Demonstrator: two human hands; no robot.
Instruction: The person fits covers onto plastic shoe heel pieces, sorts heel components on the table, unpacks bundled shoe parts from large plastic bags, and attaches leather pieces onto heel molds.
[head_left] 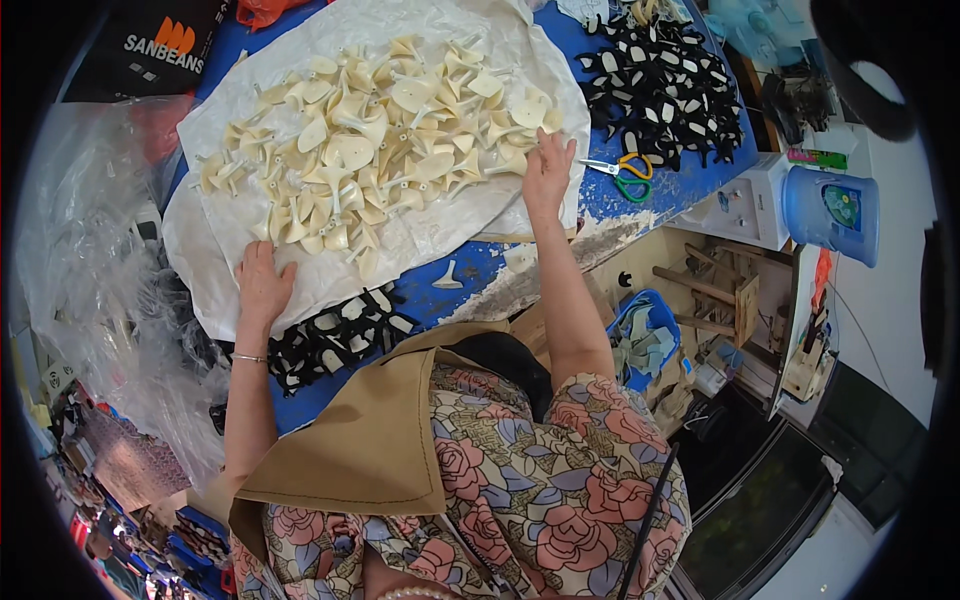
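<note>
A heap of cream plastic shoe heels, flared at one end and thin at the other, lies on a crumpled white sheet. At the heap's near left edge, my left hand rests on the sheet, fingers stretched forward and thumb apart. My right hand reaches to the heap's right edge with fingers extended, its tips beside the outermost heels; any contact there is hard to make out. Neither hand visibly holds anything. One loose heel lies on the blue tabletop between my arms.
Scissors with yellow and green handles lie right of my right hand. Beyond them spreads a pile of black-and-white pieces; similar pieces sit by my left forearm. Clear plastic bags bulge at left. A blue basket stands below the table edge.
</note>
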